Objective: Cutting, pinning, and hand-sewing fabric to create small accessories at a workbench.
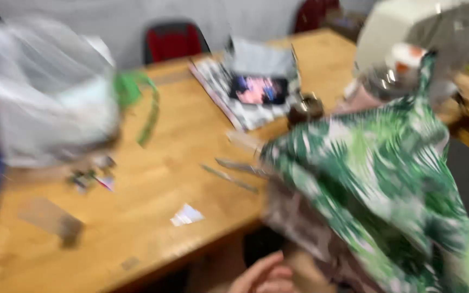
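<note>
While blurred, one hand (264, 276) nears one green-patterned cloth (381, 184).

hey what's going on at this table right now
The picture is badly blurred. A hand shows at the bottom edge, close to a green and white leaf-print cloth that hangs over the right side of the wooden table. A big clear plastic bag sits at the left, a phone lies on papers further back. Which hand it is, I cannot tell.

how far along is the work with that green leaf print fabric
Hard to judge; the frame is blurred. The leaf-print fabric hangs bunched over the wooden table edge, so handling seems underway. One hand shows below it, holding nothing visible. Paper scraps lie uncollected.
</note>
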